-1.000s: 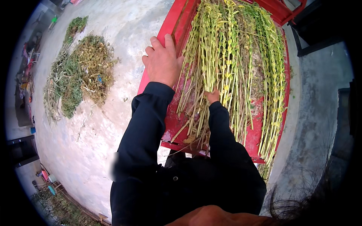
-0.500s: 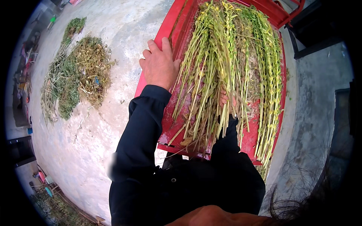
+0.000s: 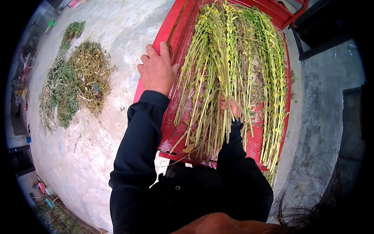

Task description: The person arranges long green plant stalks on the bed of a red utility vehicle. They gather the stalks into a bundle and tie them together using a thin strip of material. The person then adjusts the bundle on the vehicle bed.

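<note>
Long cut stalks [image 3: 212, 74] with yellow-green pods, looking like sesame, lie lengthwise in the red cart bed [image 3: 177, 138]. My right hand [image 3: 230, 106] is closed round the lower part of some stalks in the middle of the bed. Other stems partly hide its fingers. On the bed's left side board, my left hand [image 3: 156, 74] rests with its fingers spread and holds no stalks. Another row of stalks [image 3: 274, 113] lies along the right side of the bed.
Heaps of dried plants [image 3: 83, 78] lie on the pale concrete floor [image 3: 74, 163] to the left. A red metal frame [image 3: 298, 13] rises at the cart's far right. A dark metal frame [image 3: 307, 52] stands beyond it. Loose plant bits lie on the bed.
The view has shifted slightly, so the cart and both hands appear a little further left. My left hand stays on the side board, and my right hand stays closed on the stalks.
</note>
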A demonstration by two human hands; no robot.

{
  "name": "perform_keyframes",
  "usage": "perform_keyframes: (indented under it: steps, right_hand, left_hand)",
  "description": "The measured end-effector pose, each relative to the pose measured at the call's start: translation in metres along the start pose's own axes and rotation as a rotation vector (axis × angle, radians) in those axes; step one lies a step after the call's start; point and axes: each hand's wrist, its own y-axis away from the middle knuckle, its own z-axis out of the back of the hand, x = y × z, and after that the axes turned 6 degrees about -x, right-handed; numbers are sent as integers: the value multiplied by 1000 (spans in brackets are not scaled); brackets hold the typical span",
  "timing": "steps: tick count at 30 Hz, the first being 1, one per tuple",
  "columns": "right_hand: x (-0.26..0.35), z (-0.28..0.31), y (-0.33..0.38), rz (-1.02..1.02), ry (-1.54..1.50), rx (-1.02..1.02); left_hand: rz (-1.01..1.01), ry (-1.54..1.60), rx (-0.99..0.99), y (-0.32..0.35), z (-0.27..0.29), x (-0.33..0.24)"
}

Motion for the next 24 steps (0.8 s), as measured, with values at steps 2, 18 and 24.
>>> perform_keyframes:
  steps: [2,18,24]
  right_hand:
    - [-14,-1,-6,247,615,-253]
    - [-118,-56,13,477,2110,-356]
    - [-72,-42,32,446,2168,-632]
  left_hand:
    - [8,-7,16,0,4,1]
    - [-27,-53,-25,1,-4,2]
    - [-20,-71,-14,2,-1,-1]
